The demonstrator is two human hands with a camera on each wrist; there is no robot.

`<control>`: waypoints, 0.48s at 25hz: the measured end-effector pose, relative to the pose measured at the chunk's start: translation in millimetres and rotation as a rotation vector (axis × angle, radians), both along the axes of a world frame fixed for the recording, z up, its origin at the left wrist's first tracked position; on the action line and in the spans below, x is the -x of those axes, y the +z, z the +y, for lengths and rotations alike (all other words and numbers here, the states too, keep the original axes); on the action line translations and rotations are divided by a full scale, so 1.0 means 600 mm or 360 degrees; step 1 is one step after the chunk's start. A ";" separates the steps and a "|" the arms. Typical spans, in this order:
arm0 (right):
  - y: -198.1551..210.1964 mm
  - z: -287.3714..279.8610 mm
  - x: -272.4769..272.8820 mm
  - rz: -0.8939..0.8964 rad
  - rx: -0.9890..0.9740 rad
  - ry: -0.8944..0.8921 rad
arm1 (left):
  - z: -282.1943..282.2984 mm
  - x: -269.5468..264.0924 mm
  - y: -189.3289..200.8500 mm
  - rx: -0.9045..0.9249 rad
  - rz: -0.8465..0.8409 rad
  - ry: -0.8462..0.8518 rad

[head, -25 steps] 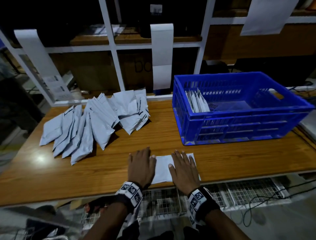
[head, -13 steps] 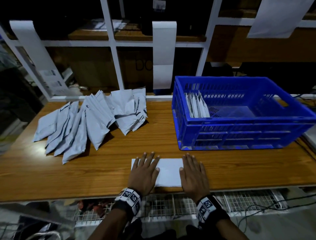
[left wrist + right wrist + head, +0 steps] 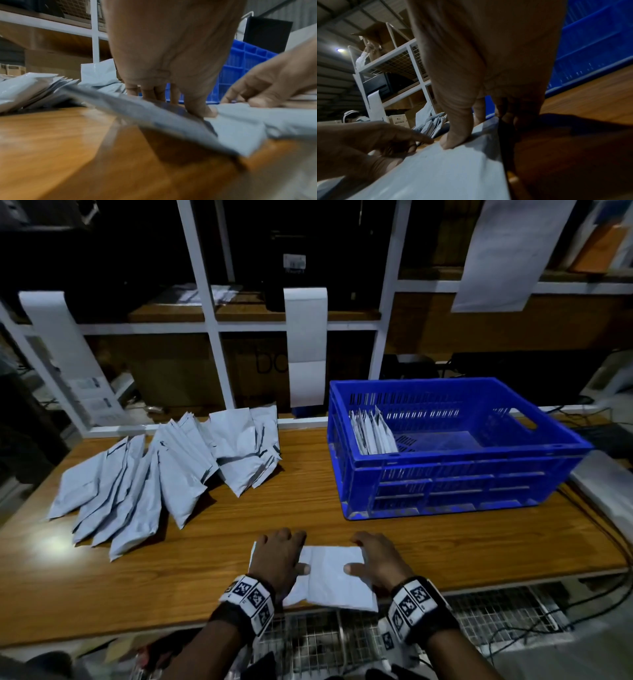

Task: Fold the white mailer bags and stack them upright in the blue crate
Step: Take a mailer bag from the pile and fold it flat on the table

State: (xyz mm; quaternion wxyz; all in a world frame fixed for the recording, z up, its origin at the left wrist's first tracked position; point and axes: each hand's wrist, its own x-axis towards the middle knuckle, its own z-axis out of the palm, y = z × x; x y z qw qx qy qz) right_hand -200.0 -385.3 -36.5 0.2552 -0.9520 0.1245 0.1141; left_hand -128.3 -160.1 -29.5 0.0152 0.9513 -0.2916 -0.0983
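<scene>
At the worktop's [image 3: 445, 546] near edge, about mid-length, one white bag [image 3: 334, 575] lies partly folded under both hands. The left hand [image 3: 279, 558] pinches the bag's left flap, thumb on top and fingers curled under its far edge; the left wrist view shows that flap lifted off the wood. The right hand [image 3: 378, 563] grips the right side the same way, thumb [image 3: 453, 138] pressed on the top face.

To fold well, I judge the lifted flap should come over squarely onto the middle, edges matched, then be pressed flat along the crease so the bag stands without springing open.

The crate [image 3: 445, 470] sits at the far right of the worktop; a few folded bags [image 3: 371, 433] stand upright against its left wall, the rest of its floor bare. The unfolded pile [image 3: 154, 474] fans across the far left.
</scene>
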 end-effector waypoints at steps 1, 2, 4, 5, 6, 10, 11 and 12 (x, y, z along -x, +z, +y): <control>0.003 -0.002 0.001 -0.0012 -0.0069 0.0002 | 0.000 -0.003 0.008 -0.0034 0.0013 0.0004; 0.010 -0.003 0.003 -0.0036 -0.0128 0.0016 | 0.002 -0.006 0.017 -0.0046 0.0012 0.0003; 0.029 -0.002 0.011 -0.0140 -0.0241 -0.0004 | 0.007 -0.011 0.039 -0.0003 -0.0018 0.0013; 0.044 0.000 0.017 -0.0222 -0.0286 -0.0039 | 0.009 -0.010 0.051 0.0044 -0.0046 0.0023; 0.057 0.004 0.018 -0.0306 -0.0294 -0.0083 | 0.013 -0.010 0.063 0.0121 -0.0097 0.0032; 0.101 0.022 0.036 -0.0576 -0.0237 -0.0263 | 0.034 0.010 0.090 0.0572 -0.0241 0.0038; 0.109 0.027 0.043 -0.0625 -0.0220 -0.0278 | 0.037 0.018 0.091 0.0658 -0.0220 0.0049; 0.111 0.029 0.050 -0.0665 -0.0205 -0.0278 | 0.036 0.024 0.092 0.0719 -0.0181 0.0054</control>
